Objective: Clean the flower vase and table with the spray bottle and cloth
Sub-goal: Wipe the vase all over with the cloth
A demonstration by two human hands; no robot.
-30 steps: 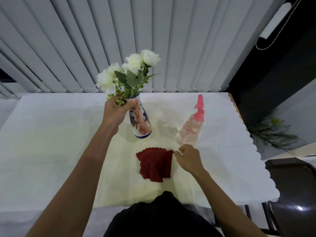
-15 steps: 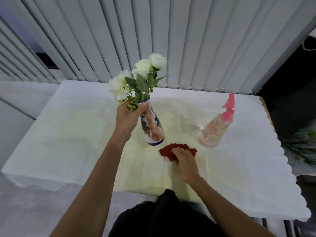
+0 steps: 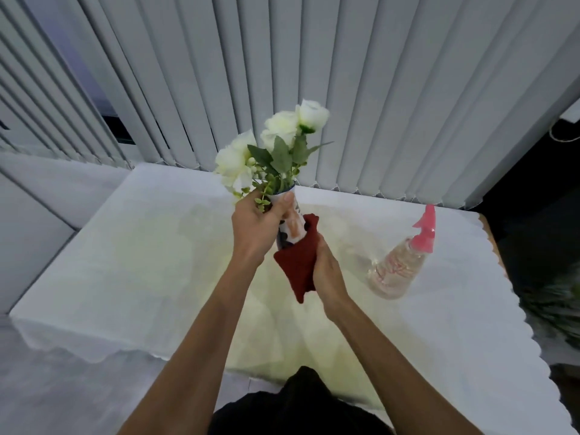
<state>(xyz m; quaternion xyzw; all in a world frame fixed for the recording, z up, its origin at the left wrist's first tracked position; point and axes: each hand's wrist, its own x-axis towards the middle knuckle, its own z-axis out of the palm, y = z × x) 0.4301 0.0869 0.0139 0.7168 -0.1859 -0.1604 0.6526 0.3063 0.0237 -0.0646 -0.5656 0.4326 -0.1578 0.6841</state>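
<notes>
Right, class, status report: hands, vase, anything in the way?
Left hand grips vase near its rim. Right hand presses red cloth against it. Spray bottle stands clear.

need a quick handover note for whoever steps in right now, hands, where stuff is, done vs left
Left hand: gripping the vase near its rim, held up off the table, flowers inside.
Right hand: holding the red cloth pressed against the vase's lower side.
Spray bottle: standing on the table to the right, untouched by either hand.
Done: vase lifted, cloth on it. Whether it was sprayed cannot be told.
Left: finish wiping the vase, set it down, spray and wipe the table.
</notes>
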